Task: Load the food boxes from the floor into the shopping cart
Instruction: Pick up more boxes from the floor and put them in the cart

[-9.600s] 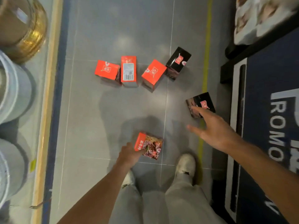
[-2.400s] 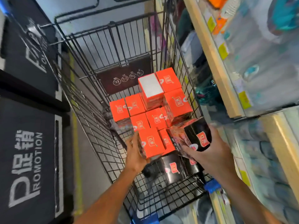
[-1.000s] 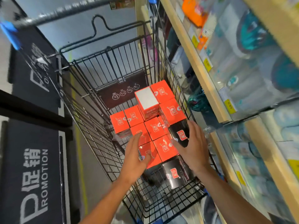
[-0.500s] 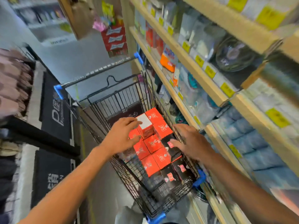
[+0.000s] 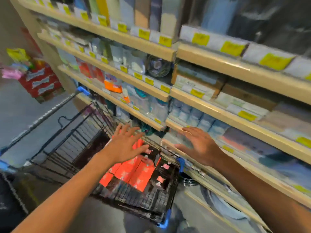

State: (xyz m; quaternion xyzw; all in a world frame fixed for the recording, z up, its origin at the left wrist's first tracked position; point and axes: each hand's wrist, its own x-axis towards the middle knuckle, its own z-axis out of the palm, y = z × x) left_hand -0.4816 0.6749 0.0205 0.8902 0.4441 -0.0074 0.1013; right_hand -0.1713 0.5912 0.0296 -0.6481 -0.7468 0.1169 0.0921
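Observation:
The view is blurred by motion. A black wire shopping cart (image 5: pixel 70 145) with blue corner bumpers stands below me. Inside it lie several orange-red food boxes (image 5: pixel 133 172) and, at their right, a few black food boxes (image 5: pixel 161 175). My left hand (image 5: pixel 124 145) hovers above the boxes with its fingers spread and holds nothing. My right hand (image 5: pixel 200 145) is raised past the cart's right rim, in front of the lowest shelf, fingers straight and empty. No floor boxes are in view.
Wooden store shelves (image 5: pixel 198 105) with yellow price tags fill the right and top, close beside the cart. A red hanging display (image 5: pixel 40 81) is at the left. Grey floor (image 5: pixel 15 106) lies beyond the cart's handle.
Both hands have let go of the boxes and lifted out of the cart, fingers spread. The camera has swung upward toward the shelves.

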